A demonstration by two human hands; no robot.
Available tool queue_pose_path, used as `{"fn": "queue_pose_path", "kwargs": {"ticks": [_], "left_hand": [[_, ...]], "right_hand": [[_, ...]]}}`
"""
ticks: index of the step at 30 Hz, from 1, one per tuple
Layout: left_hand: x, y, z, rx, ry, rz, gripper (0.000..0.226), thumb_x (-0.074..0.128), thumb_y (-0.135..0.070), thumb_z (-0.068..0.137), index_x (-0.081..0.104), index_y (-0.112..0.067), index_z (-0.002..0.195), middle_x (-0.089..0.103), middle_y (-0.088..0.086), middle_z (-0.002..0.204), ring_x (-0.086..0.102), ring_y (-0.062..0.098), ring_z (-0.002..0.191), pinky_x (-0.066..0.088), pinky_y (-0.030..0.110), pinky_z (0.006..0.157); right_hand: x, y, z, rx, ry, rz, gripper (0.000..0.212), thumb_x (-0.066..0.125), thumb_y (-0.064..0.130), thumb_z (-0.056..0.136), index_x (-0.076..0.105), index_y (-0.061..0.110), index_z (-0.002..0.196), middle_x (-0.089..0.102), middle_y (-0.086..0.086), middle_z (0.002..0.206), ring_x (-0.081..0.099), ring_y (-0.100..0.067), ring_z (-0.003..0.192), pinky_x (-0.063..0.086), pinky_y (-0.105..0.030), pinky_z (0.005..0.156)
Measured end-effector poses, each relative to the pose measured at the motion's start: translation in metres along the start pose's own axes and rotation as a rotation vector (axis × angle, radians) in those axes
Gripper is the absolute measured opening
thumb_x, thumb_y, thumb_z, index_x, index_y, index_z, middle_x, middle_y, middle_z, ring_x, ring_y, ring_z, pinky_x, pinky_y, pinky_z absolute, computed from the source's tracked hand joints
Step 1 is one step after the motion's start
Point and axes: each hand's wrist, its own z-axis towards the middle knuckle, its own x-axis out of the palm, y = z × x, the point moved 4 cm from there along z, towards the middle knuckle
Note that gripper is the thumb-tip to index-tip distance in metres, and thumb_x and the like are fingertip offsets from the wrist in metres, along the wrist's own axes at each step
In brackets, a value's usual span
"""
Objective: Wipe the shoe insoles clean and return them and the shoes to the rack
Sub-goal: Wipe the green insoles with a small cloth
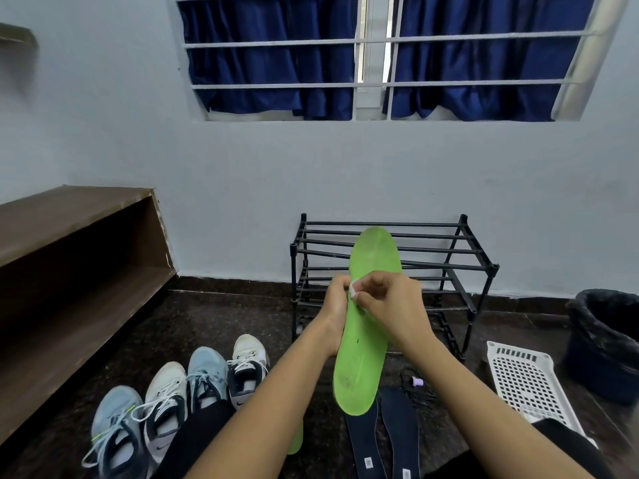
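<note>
A bright green insole (363,354) stands upright in front of me. My left hand (335,305) grips its left edge about halfway up. My right hand (390,302) pinches a small white wipe (353,289) against the insole's face. Another green insole (295,440) lies on the floor, mostly hidden under my left forearm. Two dark navy insoles (383,440) lie flat on the floor below. Several sneakers (179,392), white and light blue, stand in a row at lower left. The black tube shoe rack (449,267) stands bare against the wall behind the insole.
A white perforated plastic basket (525,382) lies on the floor at right, next to a bin with a black liner (605,340). A brown wooden shelf unit (76,271) runs along the left. A small purple item (418,382) lies by the rack's foot.
</note>
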Motion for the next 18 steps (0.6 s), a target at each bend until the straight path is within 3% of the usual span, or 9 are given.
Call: {"fn": "queue_pose_path", "kwargs": {"ticks": [3, 10, 15, 18], "left_hand": [[-0.009, -0.002, 0.010, 0.030, -0.068, -0.033, 0.060, 0.032, -0.034, 0.091, 0.060, -0.014, 0.042, 0.055, 0.003, 0.049, 0.052, 0.017, 0.041, 0.039, 0.017, 0.045], [-0.006, 0.003, 0.013, 0.034, -0.097, 0.012, 0.063, 0.030, -0.037, 0.092, 0.060, -0.017, 0.040, 0.059, 0.003, 0.050, 0.054, 0.018, 0.045, 0.039, 0.023, 0.052], [0.009, 0.010, 0.010, 0.013, -0.023, -0.010, 0.042, 0.032, -0.034, 0.087, 0.062, -0.009, 0.070, 0.058, 0.009, 0.063, 0.054, 0.023, 0.057, 0.042, 0.026, 0.054], [0.009, 0.012, 0.010, 0.010, -0.042, -0.003, 0.043, 0.033, -0.035, 0.088, 0.063, -0.009, 0.069, 0.060, 0.008, 0.059, 0.055, 0.023, 0.055, 0.042, 0.025, 0.053]], "right_hand": [[0.009, 0.007, -0.008, -0.054, 0.082, -0.062, 0.012, 0.072, 0.007, 0.078, 0.074, 0.018, 0.082, 0.066, 0.013, 0.072, 0.059, 0.009, 0.067, 0.043, 0.000, 0.065], [0.010, -0.001, -0.005, -0.027, 0.054, 0.012, 0.011, 0.073, 0.006, 0.077, 0.074, 0.017, 0.078, 0.064, 0.017, 0.068, 0.059, 0.012, 0.066, 0.044, -0.003, 0.065], [-0.003, -0.011, 0.007, 0.010, -0.059, 0.027, 0.015, 0.069, 0.005, 0.078, 0.072, 0.020, 0.076, 0.067, 0.013, 0.072, 0.062, 0.004, 0.071, 0.048, -0.013, 0.072], [-0.001, -0.011, 0.006, 0.010, -0.085, 0.016, 0.013, 0.068, 0.006, 0.079, 0.072, 0.019, 0.079, 0.069, 0.009, 0.075, 0.064, -0.002, 0.074, 0.051, -0.020, 0.075]]}}
